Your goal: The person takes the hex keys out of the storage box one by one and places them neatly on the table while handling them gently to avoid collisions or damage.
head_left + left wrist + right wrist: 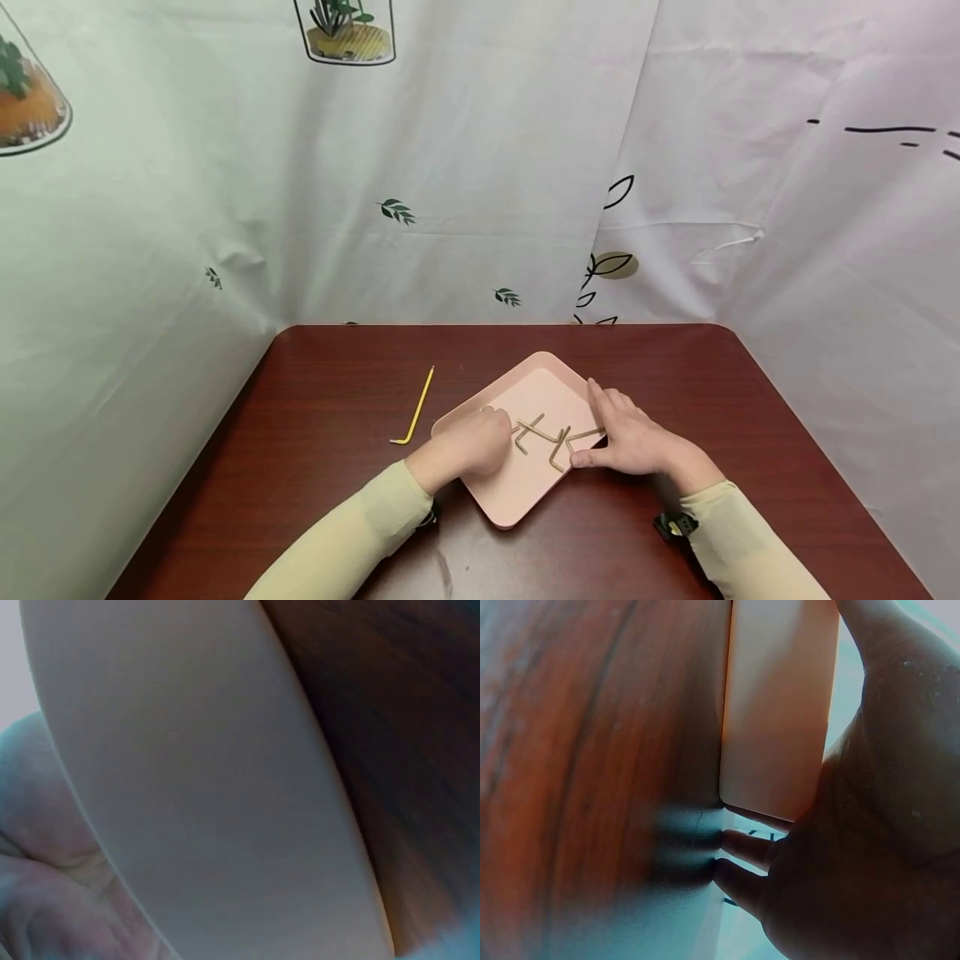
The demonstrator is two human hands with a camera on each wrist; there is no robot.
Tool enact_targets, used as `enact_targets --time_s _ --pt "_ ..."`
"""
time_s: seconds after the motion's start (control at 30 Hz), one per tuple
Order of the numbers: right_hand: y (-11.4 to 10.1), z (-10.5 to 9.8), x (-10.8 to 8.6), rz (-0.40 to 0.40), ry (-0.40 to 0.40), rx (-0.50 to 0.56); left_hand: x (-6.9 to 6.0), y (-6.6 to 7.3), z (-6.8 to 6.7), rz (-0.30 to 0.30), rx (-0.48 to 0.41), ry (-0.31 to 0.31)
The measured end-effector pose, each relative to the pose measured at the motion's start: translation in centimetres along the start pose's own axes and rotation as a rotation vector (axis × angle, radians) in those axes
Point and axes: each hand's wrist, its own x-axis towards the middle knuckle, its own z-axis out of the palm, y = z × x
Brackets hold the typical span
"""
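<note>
A pale pink tray (498, 500) sits at an angle on the table, with several brass-coloured L-shaped hex keys (537, 428) lying loosely in it. My left hand (480, 440) reaches over the tray's left side, fingers curled and knuckles up. A short hex key end (515, 429) shows beside those fingers, and the hand hides the rest of it. At the right corner my right hand (637, 440) holds the tray between thumb and fingers. The right wrist view shows its fingers (744, 883) spread past the tray's outer wall (780, 705), close to the table.
A yellow L-shaped hex key (420, 406) lies on the dark red table (337, 392), left of the tray. White printed cloth (465, 150) hangs behind the table and along both sides. The left wrist view is mostly filled by the tray's wall (202, 765).
</note>
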Motion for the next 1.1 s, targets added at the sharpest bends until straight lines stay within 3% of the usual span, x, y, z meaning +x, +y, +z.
enact_targets --time_s 0.13,0.53,0.87,1.1 --pt "-0.1 -0.1 0.0 0.005 -0.002 -0.003 0.0 -0.3 -0.1 0.035 0.003 0.024" --pt "-0.2 0.0 -0.3 0.003 -0.005 0.003 -0.4 -0.9 -0.1 0.056 -0.006 0.073" --pt "-0.2 -0.1 -0.2 -0.002 -0.008 0.001 -0.9 -1.3 -0.8 0.08 0.016 0.104" --pt "-0.2 -0.1 -0.1 0.002 -0.009 0.004 -1.1 -1.3 -1.4 0.002 -0.085 0.099"
